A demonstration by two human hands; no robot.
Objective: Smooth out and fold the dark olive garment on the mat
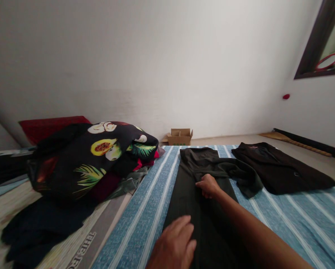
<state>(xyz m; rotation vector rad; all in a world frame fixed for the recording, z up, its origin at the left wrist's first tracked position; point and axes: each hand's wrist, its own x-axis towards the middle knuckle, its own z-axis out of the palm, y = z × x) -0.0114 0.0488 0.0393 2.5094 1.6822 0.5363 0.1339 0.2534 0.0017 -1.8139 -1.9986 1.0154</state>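
A pair of dark trousers [190, 194] lies lengthwise on a blue striped sheet [147, 209], its waist at the far end. My left hand [174, 244] rests flat on the near part of the trousers, fingers spread. Farther up, my right hand [209, 185] reaches to the middle of the trousers and pinches the fabric where a dark green fold [240, 177] lies across to the right.
A folded dark garment [279, 168] lies at the right on the sheet. A heap of clothes with a fruit-print cloth [94, 157] on top sits at the left, a red pillow [46, 127] behind it. A small cardboard box [180, 137] stands on the floor by the wall.
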